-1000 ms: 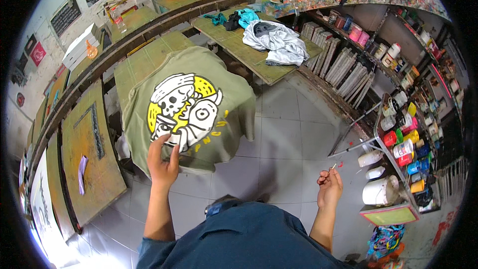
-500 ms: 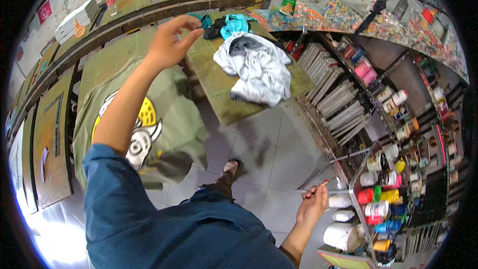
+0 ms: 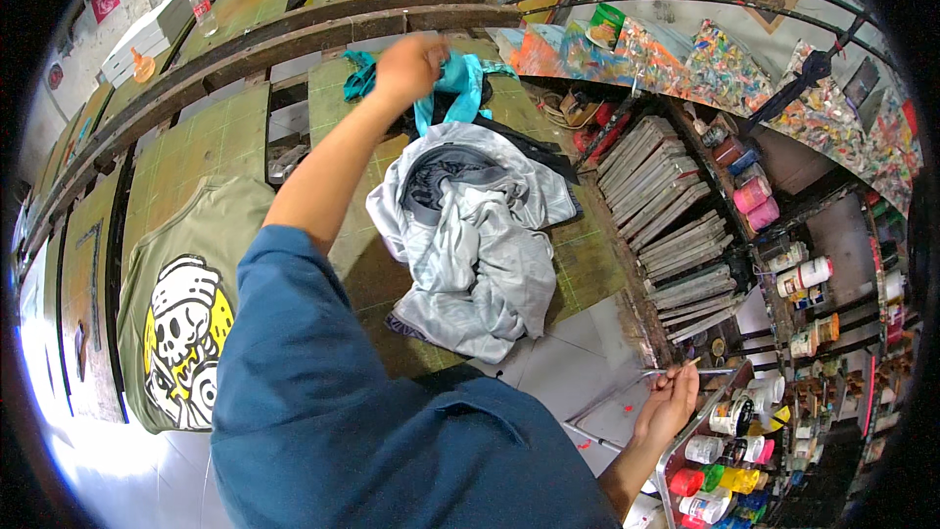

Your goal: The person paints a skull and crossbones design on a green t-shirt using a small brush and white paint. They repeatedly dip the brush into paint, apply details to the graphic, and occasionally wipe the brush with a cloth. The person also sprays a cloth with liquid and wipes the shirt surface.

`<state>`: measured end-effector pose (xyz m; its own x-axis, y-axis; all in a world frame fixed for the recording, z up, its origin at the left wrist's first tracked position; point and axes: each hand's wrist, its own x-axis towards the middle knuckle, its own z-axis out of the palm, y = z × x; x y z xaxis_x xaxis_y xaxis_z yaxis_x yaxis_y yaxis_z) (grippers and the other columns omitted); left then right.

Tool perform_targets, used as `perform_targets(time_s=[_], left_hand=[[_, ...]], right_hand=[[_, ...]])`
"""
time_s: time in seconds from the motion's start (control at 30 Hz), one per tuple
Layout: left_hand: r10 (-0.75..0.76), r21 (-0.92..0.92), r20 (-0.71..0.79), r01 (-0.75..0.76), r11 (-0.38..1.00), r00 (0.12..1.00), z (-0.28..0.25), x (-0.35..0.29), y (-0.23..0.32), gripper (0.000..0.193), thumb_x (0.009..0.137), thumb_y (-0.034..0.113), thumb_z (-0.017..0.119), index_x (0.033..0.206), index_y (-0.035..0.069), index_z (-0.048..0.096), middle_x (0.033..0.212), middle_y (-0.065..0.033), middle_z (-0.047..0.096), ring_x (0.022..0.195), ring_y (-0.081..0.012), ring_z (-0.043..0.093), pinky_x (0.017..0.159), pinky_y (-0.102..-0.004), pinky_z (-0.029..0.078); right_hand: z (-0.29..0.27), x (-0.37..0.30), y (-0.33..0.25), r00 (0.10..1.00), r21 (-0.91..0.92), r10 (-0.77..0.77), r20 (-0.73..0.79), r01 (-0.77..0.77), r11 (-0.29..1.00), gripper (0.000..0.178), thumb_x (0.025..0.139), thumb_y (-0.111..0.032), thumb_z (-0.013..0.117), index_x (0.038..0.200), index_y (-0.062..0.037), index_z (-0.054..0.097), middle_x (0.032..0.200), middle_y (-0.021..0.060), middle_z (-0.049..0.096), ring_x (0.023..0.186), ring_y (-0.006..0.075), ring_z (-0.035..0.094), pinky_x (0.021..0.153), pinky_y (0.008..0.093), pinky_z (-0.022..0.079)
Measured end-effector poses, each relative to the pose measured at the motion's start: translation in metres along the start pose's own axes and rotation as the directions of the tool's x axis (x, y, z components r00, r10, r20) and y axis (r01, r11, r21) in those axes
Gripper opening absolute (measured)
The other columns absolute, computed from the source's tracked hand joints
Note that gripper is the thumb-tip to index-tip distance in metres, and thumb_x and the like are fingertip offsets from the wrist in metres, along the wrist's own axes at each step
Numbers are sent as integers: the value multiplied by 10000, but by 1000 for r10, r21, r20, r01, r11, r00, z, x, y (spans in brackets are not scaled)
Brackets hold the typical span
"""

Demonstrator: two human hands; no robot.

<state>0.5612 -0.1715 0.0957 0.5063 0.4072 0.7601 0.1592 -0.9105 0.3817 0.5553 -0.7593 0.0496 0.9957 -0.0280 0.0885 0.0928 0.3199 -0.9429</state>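
My left hand, blurred by motion, is at the far end of a worn green board, its fingers closed on a turquoise cloth. Black cloth lies beneath the turquoise one. Nearer on the board is a crumpled pale grey garment with a dark inner neckline. At the lower right my right hand pinches a short thin stick with a pale tip; its exact kind is too small to tell. That hand is beside the metal rim of a paint cart.
An olive shirt with a skull print is draped over a board at the left. Wooden rails cross behind. To the right stand stacked frames, paint jars, pink bottles and a paint-spattered ledge under black railings.
My left hand has moved right, from above the board's left edge onto the turquoise cloth, and closed. I am nearer the board with the grey garment. My right hand still pinches the stick.
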Motion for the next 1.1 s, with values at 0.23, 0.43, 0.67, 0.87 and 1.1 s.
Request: perform_targets(time_s=[0.23,0.43,0.67,0.87,1.1], left_hand=[[-455,-792,437,572,215,776,-62,-36,119,200,975,182,577,1082,17,606,986,-86,691,816,-189,661,732,-327,555],[-347,-814,575,473,-338,741,-66,-108,164,103,978,122,530,1040,51,571,995,-78,680,869,-187,680,782,-369,559],[-420,-833,536,378,-403,733,-65,-138,189,118,978,124,532,1072,64,570,1063,-82,679,948,-187,670,823,-339,528],[-359,-784,550,318,-534,754,-64,-144,177,229,999,187,502,1167,41,555,1130,-114,671,1049,-220,645,900,-363,498],[-340,-792,561,371,-485,755,-43,-153,172,241,971,106,581,1182,-2,625,1134,-117,682,1041,-195,637,901,-326,496]], right_hand=[[108,64,-10,919,-23,-54,390,69,997,231,983,-164,586,1117,23,603,857,28,581,759,85,504,661,233,392],[227,42,-19,706,54,-44,707,7,998,187,944,-100,637,1066,42,646,792,48,647,676,76,550,604,219,428],[273,17,14,606,39,-27,795,-5,999,143,919,-87,674,1000,31,690,795,41,681,704,58,600,616,209,466],[279,14,30,595,-18,44,803,-50,999,123,914,-68,676,988,29,689,804,47,690,729,69,622,641,215,480],[277,19,38,612,-76,-6,790,108,991,101,882,-42,679,953,28,693,813,65,702,712,90,630,630,233,481]])
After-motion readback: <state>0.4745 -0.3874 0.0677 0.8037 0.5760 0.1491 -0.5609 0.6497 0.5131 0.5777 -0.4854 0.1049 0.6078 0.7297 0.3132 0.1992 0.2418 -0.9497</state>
